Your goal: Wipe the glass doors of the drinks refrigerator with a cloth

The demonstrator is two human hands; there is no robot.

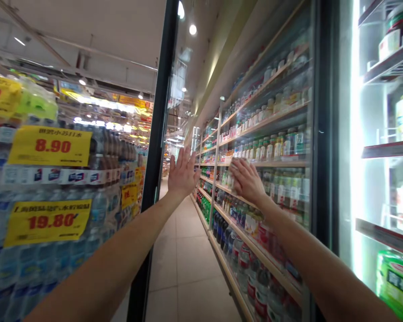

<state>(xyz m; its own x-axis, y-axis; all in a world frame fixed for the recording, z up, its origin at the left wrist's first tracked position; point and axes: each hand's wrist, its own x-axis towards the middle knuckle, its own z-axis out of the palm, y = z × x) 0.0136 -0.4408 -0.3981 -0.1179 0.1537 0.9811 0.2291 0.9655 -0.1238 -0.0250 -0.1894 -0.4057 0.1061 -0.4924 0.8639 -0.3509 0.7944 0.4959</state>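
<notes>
A glass door (188, 268) with a dark frame stands open in front of me, and bottle shelves show through it. My left hand (182, 174) is raised flat against the glass near the door's left frame, fingers spread, holding nothing. To its right, my right hand (246, 181) presses a pale cloth (235, 172) to the glass, its fingers over the cloth. Part of the cloth is hidden under that hand.
Stacked bottle packs (53, 259) with yellow price signs (50, 145) stand at the left. An open lit cooler shelf (389, 149) with jars and a green package (396, 281) is at the right. Tiled floor (168, 264) runs below.
</notes>
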